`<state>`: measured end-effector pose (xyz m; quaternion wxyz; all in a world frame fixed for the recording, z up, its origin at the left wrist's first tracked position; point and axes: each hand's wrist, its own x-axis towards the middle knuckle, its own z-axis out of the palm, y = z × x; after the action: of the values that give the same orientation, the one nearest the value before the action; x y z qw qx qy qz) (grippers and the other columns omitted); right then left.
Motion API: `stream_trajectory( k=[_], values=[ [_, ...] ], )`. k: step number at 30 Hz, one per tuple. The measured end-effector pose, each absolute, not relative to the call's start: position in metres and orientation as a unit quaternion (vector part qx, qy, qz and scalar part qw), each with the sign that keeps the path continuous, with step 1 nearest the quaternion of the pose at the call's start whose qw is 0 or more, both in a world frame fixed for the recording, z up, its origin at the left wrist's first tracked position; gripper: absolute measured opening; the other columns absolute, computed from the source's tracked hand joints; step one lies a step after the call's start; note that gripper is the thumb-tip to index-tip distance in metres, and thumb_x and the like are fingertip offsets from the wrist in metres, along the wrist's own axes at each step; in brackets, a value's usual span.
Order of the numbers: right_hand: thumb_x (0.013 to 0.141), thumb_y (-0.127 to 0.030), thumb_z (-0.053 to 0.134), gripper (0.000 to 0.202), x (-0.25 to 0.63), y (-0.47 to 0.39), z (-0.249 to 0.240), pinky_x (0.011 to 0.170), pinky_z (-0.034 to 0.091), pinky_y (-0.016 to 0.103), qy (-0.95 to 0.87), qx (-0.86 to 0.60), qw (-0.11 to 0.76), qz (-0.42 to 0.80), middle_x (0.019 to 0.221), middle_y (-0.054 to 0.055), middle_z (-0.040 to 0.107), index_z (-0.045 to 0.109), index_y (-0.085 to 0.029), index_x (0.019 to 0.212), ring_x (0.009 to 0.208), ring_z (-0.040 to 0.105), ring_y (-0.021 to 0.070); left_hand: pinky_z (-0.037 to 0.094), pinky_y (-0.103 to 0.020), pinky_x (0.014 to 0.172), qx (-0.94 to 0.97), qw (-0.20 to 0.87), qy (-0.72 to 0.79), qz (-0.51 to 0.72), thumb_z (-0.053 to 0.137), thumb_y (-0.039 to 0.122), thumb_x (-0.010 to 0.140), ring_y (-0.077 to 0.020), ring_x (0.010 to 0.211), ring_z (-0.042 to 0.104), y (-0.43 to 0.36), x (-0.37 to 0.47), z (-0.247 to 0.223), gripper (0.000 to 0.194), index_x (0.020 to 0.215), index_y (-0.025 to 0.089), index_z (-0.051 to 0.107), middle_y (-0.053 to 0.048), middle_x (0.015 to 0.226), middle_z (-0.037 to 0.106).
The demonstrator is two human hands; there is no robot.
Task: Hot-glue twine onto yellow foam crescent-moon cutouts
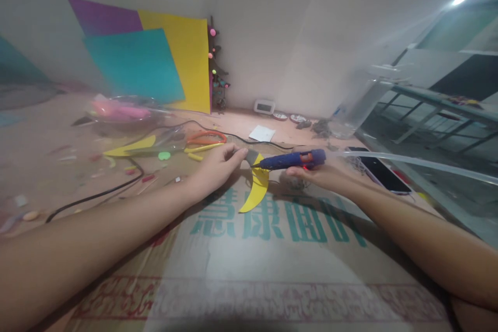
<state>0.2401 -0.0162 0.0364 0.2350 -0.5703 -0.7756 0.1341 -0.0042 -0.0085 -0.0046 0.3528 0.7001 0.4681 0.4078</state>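
Observation:
My left hand (221,166) pinches the grey upper end of a yellow crescent-shaped piece (259,187), whose pointed end hangs down and to the left. In my right hand (311,171) is a blue glue gun (290,160) with an orange part and a small red light. Its dark nozzle points left and meets or overlaps the upper part of the crescent, close to my left fingertips. A long translucent glue stick (420,158) reaches rightward from the gun's back.
Orange-handled scissors (206,138), a yellow cut piece (134,146) and scraps lie left. A black cable (97,194) crosses the table. Behind are white paper (262,133) and a small clock (264,107). A phone (383,174) lies right. Coloured sheets (134,65) lean against the wall.

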Motion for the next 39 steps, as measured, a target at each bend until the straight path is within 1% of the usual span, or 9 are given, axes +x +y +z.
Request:
stream_trajectory(
  k=[7,14,20,26,30,39],
  values=[
    [0.067,-0.057,0.065,0.034,0.241,-0.0157,0.0365,0.056,0.05,0.031,-0.784,-0.552,0.233,0.16,0.065,0.002,0.065,0.063,-0.023,0.067,0.064,0.062,0.0216,0.035,-0.022,0.052,0.7,0.355,0.466,0.408,0.047,0.043,0.089,-0.0118,0.053,0.046,-0.0078,-0.0043,-0.0049,0.031,0.072,0.018,0.052,0.005,0.056,0.047],
    [0.068,-0.054,0.066,0.03,0.2408,-0.0149,0.0349,0.053,0.048,0.03,-0.791,-0.541,0.237,0.157,0.062,0.002,0.062,0.064,-0.024,0.067,0.063,0.061,0.0213,0.035,-0.022,0.052,0.701,0.358,0.464,0.406,0.047,0.045,0.089,-0.0114,0.053,0.045,-0.007,-0.0046,-0.0063,0.033,0.071,0.018,0.05,0.005,0.057,0.048],
    [0.069,-0.051,0.065,0.03,0.2398,-0.0151,0.036,0.055,0.051,0.033,-0.793,-0.532,0.246,0.167,0.068,0.004,0.066,0.066,-0.021,0.073,0.063,0.062,0.022,0.034,-0.022,0.05,0.699,0.357,0.467,0.406,0.047,0.044,0.089,-0.0121,0.053,0.045,-0.0079,-0.0038,-0.0048,0.032,0.071,0.018,0.051,0.004,0.055,0.048],
    [0.067,-0.052,0.067,0.03,0.2417,-0.0158,0.0386,0.054,0.049,0.032,-0.786,-0.565,0.219,0.123,0.062,0.002,0.063,0.065,-0.023,0.07,0.061,0.062,0.0221,0.033,-0.022,0.049,0.703,0.356,0.466,0.402,0.046,0.044,0.089,-0.0117,0.052,0.044,-0.0083,-0.0036,-0.0043,0.032,0.069,0.019,0.049,0.004,0.056,0.047],
    [0.066,-0.055,0.067,0.032,0.2416,-0.0158,0.0397,0.053,0.048,0.032,-0.783,-0.575,0.209,0.115,0.059,0.001,0.06,0.063,-0.023,0.066,0.059,0.06,0.0215,0.033,-0.022,0.05,0.702,0.354,0.469,0.403,0.047,0.044,0.089,-0.0117,0.052,0.045,-0.0075,-0.0041,-0.0054,0.032,0.069,0.019,0.048,0.005,0.056,0.047],
    [0.064,-0.052,0.07,0.033,0.2418,-0.013,0.0395,0.053,0.048,0.031,-0.779,-0.568,0.233,0.126,0.06,0.001,0.06,0.06,-0.021,0.064,0.059,0.058,0.0198,0.033,-0.023,0.05,0.699,0.364,0.47,0.398,0.046,0.044,0.089,-0.0114,0.051,0.043,-0.0092,-0.0041,-0.003,0.032,0.07,0.018,0.05,0.004,0.056,0.047]
  ],
)
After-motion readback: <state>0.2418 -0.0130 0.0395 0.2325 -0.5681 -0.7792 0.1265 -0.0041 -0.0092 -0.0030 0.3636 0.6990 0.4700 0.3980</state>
